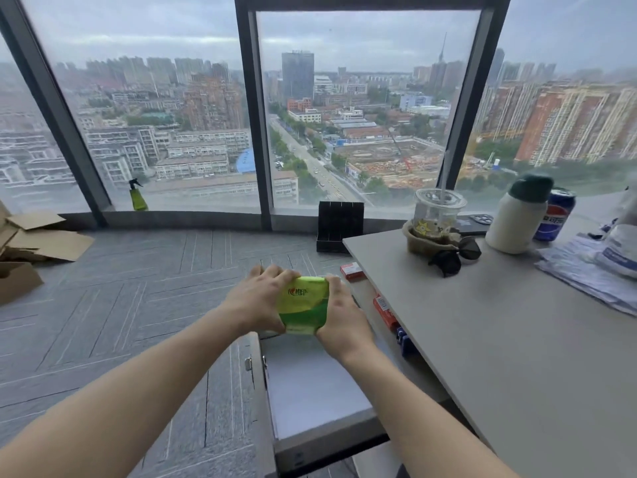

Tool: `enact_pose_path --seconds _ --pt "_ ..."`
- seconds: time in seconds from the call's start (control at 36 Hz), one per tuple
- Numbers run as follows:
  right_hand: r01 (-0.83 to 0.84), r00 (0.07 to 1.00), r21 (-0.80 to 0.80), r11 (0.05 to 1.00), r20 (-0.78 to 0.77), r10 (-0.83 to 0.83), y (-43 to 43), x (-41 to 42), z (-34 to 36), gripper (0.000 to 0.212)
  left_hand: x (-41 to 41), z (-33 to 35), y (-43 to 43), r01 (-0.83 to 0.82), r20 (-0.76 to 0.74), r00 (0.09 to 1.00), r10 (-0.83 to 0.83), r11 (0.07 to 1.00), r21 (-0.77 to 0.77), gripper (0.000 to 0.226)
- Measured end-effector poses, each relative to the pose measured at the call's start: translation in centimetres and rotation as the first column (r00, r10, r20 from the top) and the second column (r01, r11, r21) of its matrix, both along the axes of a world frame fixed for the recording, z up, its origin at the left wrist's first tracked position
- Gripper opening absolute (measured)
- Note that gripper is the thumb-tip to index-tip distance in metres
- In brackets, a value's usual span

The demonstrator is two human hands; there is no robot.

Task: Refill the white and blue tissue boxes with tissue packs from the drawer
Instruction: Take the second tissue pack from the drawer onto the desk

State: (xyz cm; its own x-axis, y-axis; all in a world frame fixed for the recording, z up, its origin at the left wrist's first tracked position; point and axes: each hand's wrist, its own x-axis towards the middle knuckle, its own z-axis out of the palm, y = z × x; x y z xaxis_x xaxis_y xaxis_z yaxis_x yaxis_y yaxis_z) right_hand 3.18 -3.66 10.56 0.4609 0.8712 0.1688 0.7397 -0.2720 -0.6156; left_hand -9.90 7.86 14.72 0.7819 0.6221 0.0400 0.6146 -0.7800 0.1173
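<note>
Above the open drawer (312, 384), just off the near-left edge of the surface (482, 339): green tissue pack (303, 305) held in the air between both hands, left hand (256, 298) clamped on its left end with fingers curled over the top, right hand (339, 312) clamped on its right end. Long axis running roughly left to right across the body, printed face turned up toward the camera. Neither hand nearer than the other (pack squarely between them, both touching). No white or blue tissue box anywhere in view, so direction of the carry cannot be told; judged likely to lie off to the right or behind, since only a cup (437, 208), a bottle (517, 215), a can (555, 215) and papers (593, 267) show on the surface. Next step probably a turn away from the drawer with the pack kept level in both hands, then lining its long axis with a box opening.
</note>
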Motion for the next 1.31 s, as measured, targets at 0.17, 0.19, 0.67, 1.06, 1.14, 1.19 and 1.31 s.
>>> enact_pose_path --seconds 0.17,0.19,0.67,1.06,1.14,1.19,1.31 --pt "0.027 0.998 0.062 0.998 0.047 -0.029 -3.5 0.8 3.2 0.078 0.4 3.9 -3.2 0.057 0.097 0.994 -0.058 0.998 0.008 0.105" --pt "0.042 0.998 0.065 0.997 0.052 -0.045 -4.4 1.1 3.7 0.077 0.7 4.3 -3.9 0.077 0.115 0.99 -0.077 0.997 0.004 0.104" --pt "0.247 0.948 -0.025 0.969 0.216 -0.236 -25.4 5.6 11.2 0.076 7.9 7.9 -19.1 0.452 0.306 0.858 -0.413 0.89 -0.065 0.102" --pt "0.418 0.889 -0.038 0.908 0.221 -0.4 -40.4 5.0 16.2 0.083 11.1 12.0 -31.6 0.618 0.33 0.743 -0.582 0.786 -0.005 0.099" --pt "0.458 0.877 -0.054 0.887 0.187 -0.442 -43.0 5.5 16.5 0.085 12.5 12.1 -34.2 0.639 0.336 0.734 -0.59 0.767 -0.05 0.098" --pt "0.496 0.864 -0.084 0.864 0.148 -0.482 -44.5 5.9 16.5 0.089 13.6 11.9 -35.7 0.652 0.339 0.731 -0.593 0.753 -0.09 0.097" --pt "0.542 0.84 -0.12 0.832 0.088 -0.535 -46.6 6.5 16.1 0.091 15.5 11.4 -38.0 0.668 0.33 0.727 -0.602 0.731 -0.139 0.096"
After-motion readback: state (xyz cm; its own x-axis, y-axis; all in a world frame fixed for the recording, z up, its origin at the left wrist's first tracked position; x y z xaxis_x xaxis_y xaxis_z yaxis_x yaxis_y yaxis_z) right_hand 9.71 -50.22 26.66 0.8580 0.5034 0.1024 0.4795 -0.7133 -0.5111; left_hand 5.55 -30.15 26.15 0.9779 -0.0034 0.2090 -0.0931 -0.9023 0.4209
